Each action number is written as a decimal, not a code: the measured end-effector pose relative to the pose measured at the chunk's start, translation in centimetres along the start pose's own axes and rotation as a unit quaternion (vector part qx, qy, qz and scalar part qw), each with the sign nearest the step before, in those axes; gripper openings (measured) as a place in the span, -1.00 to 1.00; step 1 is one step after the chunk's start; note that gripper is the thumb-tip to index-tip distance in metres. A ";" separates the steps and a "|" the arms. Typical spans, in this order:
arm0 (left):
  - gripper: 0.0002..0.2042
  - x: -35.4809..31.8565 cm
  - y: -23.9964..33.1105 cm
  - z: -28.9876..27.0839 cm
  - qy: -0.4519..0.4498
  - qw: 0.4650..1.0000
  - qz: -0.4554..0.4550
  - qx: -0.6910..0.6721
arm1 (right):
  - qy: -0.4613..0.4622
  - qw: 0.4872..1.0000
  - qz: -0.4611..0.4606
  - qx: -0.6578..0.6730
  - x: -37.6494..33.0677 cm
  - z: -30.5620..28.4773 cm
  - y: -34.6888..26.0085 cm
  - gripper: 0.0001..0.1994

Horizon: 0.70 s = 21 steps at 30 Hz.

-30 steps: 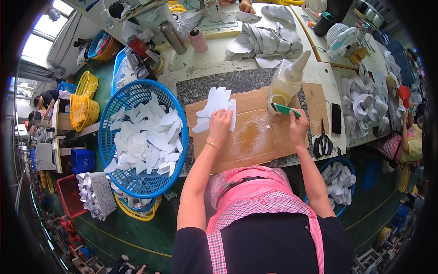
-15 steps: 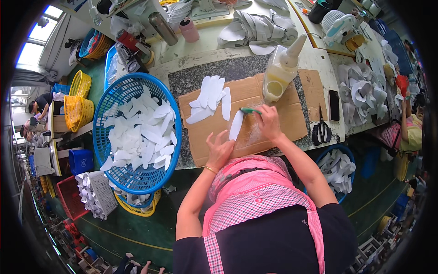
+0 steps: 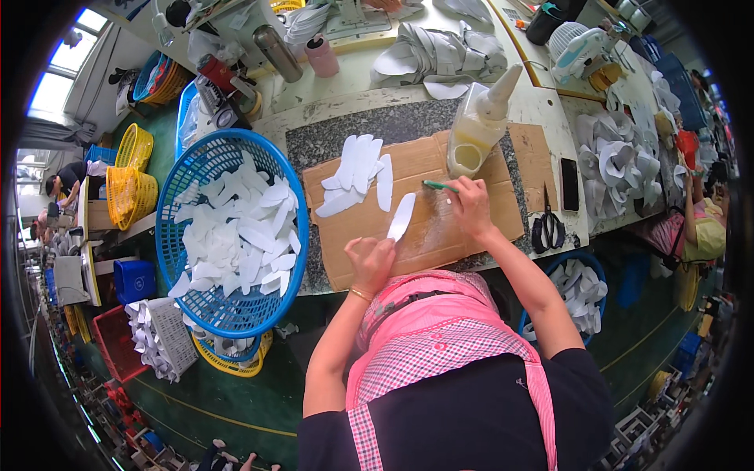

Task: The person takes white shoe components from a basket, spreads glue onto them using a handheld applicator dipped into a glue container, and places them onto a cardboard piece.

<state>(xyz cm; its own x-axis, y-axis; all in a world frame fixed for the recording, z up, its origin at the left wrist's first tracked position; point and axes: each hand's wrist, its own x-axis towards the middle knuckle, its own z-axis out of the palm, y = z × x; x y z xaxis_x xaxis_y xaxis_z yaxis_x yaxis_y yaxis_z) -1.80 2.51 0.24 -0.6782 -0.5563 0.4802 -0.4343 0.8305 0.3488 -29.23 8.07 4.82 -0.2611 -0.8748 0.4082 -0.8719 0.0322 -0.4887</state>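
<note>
My left hand (image 3: pixel 370 263) pinches the near end of a slim white piece (image 3: pixel 403 213) with rounded ends, over a worn cardboard sheet (image 3: pixel 338 245). In my right hand (image 3: pixel 471 207) is a green-handled brush (image 3: pixel 438 186), its head pointing left and apart from the piece; the bristles are too small to make out. Left of the held piece, several similar white pieces (image 3: pixel 355 163) lie fanned in a group, with one single piece (image 3: pixel 385 183) beside them. A clear squeeze bottle (image 3: pixel 477 122) with a pale nozzle and yellowish liquid stands beyond my right hand.
A large blue basket (image 3: pixel 297 235) full of white pieces stands left of the cardboard. Black scissors (image 3: pixel 548 228) and a phone (image 3: pixel 569 184) lie at the right. Behind are a steel flask (image 3: pixel 278 55), a pink bottle (image 3: pixel 320 56) and stacked white pieces (image 3: pixel 440 55).
The brush has come off the far end of the white piece and moved right with my right hand. My left hand has shifted slightly left and nearer, the piece's far end moving nearer too.
</note>
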 end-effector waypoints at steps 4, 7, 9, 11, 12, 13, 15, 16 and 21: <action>-0.68 2.5 0.6 -1.3 0.079 0.989 -0.123 0.007 | 0.146 0.981 0.131 0.003 0.0 -1.3 0.9 -0.94; -0.61 2.4 1.7 -0.2 0.151 0.793 -0.474 -0.353 | 0.162 0.962 0.194 0.100 -0.6 -1.2 -1.1 -0.92; -0.57 1.4 1.6 1.4 0.145 0.590 -0.635 -0.478 | 0.089 0.974 0.164 0.128 -2.0 -0.1 -3.2 -0.92; -0.56 0.9 1.6 2.1 0.100 0.582 -0.650 -0.479 | -0.016 0.983 0.094 0.156 -3.8 1.3 -4.6 -0.92; -0.55 0.8 1.5 2.4 0.056 0.573 -0.662 -0.480 | -0.119 0.976 0.020 0.181 -4.2 1.9 -4.8 -0.93; -0.55 0.4 1.4 2.5 0.045 0.586 -0.664 -0.463 | -0.122 0.975 0.017 0.185 -4.2 2.5 -4.4 -0.93; -0.55 0.4 1.3 2.9 0.039 0.610 -0.641 -0.465 | 0.027 0.996 0.083 0.021 -3.1 3.1 -2.4 -0.93; -0.55 0.0 1.2 3.0 0.033 0.633 -0.618 -0.465 | 0.025 0.996 0.081 0.024 -2.3 3.1 -2.0 -0.93; -0.55 -1.2 0.3 4.3 0.059 0.681 -0.585 -0.436 | -0.077 0.989 -0.125 0.024 -3.5 3.2 -3.8 -0.87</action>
<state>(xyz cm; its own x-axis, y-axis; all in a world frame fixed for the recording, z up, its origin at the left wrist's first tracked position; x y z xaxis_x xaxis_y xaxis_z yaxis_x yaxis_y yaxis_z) -3.62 3.57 -3.68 -0.0951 -0.8638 -0.4947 -0.0836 -0.4883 0.8687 -23.70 9.46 2.72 0.0296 -0.9159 0.4003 -0.8791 -0.2144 -0.4256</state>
